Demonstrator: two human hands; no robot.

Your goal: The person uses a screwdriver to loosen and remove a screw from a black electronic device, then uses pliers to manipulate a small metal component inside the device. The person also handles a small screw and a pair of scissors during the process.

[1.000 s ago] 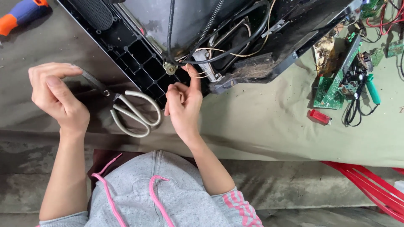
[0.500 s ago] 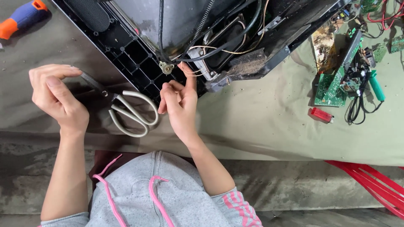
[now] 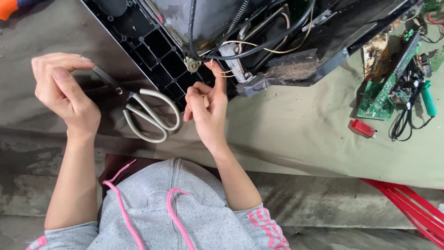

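Right hand [image 3: 206, 109]: raised at the near edge of the opened black appliance casing [image 3: 152, 44], index finger up against the thin yellowish wires [image 3: 240, 44] that run out of the casing's inside. Thumb and forefinger pinched together on one of these wires; remaining fingers curled in. A small brass-coloured terminal lug [image 3: 192, 65] sits just beside the fingertip, with black cables [image 3: 259, 44] looping above it.

Left hand [image 3: 62, 90]: held over the left part of the table, fingers bent, thumb toward forefinger. It is at the blade end of a pair of scissors [image 3: 148, 115]; whether the grip is closed on the blades I cannot tell, as the palm hides the contact. The scissors' pale grey loop handles lie on the olive-green cloth [image 3: 286, 129] between the two hands, touching the casing's ribbed edge.

Toward the right edge of the table: green circuit boards [image 3: 377, 95], a small red plastic part [image 3: 363, 128], a green-handled tool [image 3: 428, 97] among black leads. Far left corner: an orange tool handle [image 3: 9, 8]. Grey hooded top with pink drawstrings [image 3: 171, 208] at the near edge.
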